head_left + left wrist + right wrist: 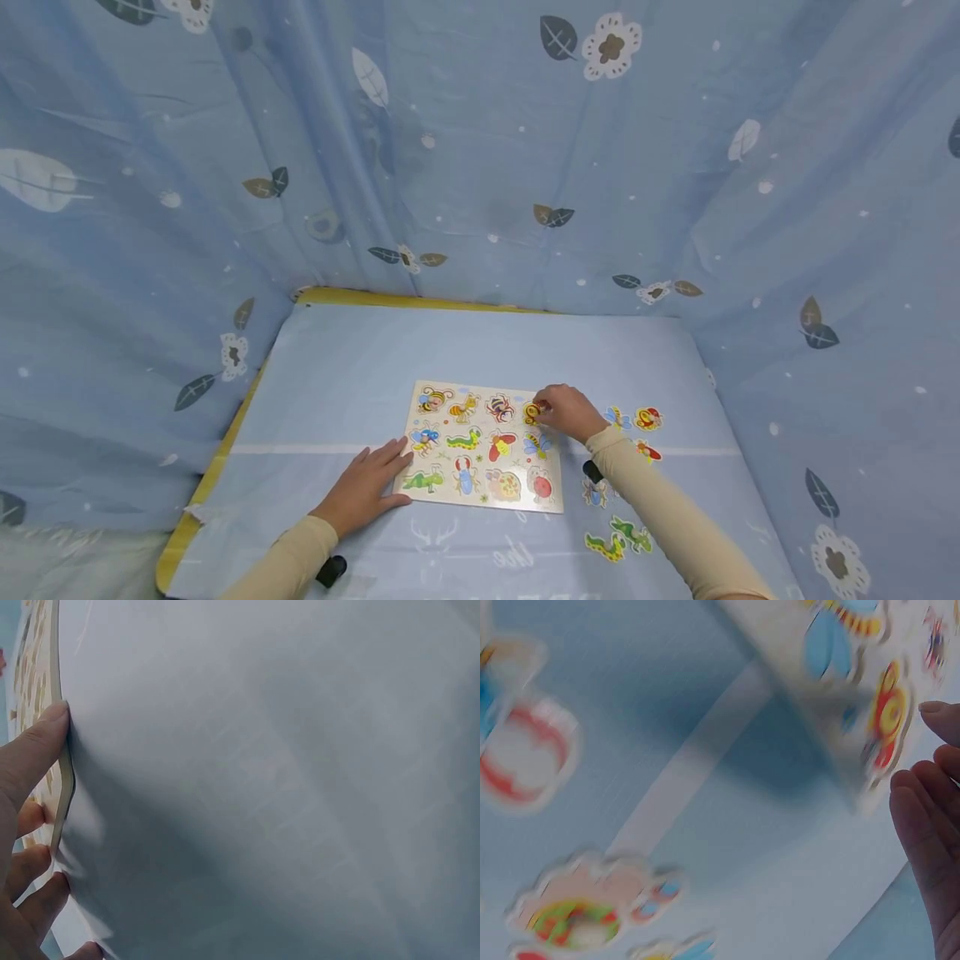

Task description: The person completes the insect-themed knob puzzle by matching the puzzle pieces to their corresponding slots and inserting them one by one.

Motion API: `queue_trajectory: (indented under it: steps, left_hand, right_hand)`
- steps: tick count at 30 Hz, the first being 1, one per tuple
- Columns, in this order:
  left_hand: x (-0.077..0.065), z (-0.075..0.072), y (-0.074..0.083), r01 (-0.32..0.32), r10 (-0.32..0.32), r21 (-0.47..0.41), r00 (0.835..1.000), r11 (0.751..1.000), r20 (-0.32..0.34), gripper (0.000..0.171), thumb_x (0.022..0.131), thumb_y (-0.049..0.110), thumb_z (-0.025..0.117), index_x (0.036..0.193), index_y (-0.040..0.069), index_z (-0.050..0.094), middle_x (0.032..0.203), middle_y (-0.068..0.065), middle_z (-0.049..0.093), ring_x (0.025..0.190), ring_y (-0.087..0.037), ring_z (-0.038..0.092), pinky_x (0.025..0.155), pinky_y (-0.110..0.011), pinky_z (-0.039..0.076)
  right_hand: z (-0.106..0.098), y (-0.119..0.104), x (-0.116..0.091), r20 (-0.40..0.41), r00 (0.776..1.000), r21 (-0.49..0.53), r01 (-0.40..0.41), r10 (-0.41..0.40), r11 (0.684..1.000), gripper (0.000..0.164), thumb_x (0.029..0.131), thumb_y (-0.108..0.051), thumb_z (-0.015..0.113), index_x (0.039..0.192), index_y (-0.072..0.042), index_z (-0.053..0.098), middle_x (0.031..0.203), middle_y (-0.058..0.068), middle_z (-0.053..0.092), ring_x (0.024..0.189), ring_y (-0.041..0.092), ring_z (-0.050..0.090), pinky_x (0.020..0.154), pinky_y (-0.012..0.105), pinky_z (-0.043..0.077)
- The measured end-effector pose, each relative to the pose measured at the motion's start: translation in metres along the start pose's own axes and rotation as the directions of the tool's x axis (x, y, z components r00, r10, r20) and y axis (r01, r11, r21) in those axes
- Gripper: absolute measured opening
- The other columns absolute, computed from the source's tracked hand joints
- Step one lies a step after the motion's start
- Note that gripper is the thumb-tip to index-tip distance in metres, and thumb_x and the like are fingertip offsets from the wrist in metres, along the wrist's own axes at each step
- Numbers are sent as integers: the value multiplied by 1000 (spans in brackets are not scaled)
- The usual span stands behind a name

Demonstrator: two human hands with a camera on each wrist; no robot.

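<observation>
A pale wooden insect puzzle board lies on the table, with bug pieces sitting across its rows. My left hand rests at the board's lower left corner, fingers spread. In the left wrist view, the thumb touches one board edge and other fingertips touch around the corner. My right hand is at the upper right corner, beside a red and yellow bug piece lying in the board. In the right wrist view, its thumb and loosely bent fingers stand apart with nothing visible between them.
Loose pieces lie right of the board, among them a red and yellow bug, a green caterpillar and a green insect. My right forearm crosses above that area. Blue patterned curtains stand behind and beside the table.
</observation>
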State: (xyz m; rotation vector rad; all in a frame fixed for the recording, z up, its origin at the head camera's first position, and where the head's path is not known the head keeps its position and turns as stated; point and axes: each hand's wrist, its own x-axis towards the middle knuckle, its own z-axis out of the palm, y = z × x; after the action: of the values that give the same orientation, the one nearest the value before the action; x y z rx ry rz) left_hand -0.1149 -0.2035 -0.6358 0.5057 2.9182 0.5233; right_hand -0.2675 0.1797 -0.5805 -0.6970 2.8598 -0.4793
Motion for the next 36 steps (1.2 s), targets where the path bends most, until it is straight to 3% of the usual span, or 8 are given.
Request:
queue_trajectory:
  steps: [6,12,21,29,36]
  left_hand:
    - [3,1,1,-9,9,7,1000,1000,-3,79,85,57,76,151,18,55,166,-5,42,152,-30,42,122,-63,36]
    - [1,0,0,-4,4,-6,1000,1000,-11,79,84,57,77,150,18,57,165,-5,43,152,-30,42,122,-63,35]
    - [4,0,1,-5,4,-15,1000,1000,-9,79,84,56,78,149,16,57,165,-5,43,152,-31,42,122,-64,35]
    - [2,-1,1,-6,6,-7,1000,1000,-25,79,83,56,78,149,17,57,164,-5,44,151,-31,43,121,-64,36]
    - [2,-1,1,-19,19,-11,999,1000,-38,79,82,55,80,148,18,58,163,-5,45,150,-31,45,120,-64,37]
  right_hand:
    - [-18,46,-24,-7,991,-53,-131,131,990,24,85,-14,85,107,-4,79,100,9,78,89,20,71,82,42,63]
    - [-26,76,-40,-38,978,-70,-209,207,975,18,86,-9,82,102,-1,79,98,12,78,87,23,72,81,46,63]
    - [-31,102,-56,28,930,-55,-365,367,929,14,84,-5,82,97,0,78,95,13,78,78,21,69,77,46,63]
    - [-21,120,-56,41,922,-24,-384,384,923,7,85,-7,82,89,-4,77,89,9,76,74,19,66,71,42,62]
    - [-20,119,-54,62,907,2,-417,416,909,9,87,-2,78,81,-6,72,84,8,73,70,19,59,63,35,55]
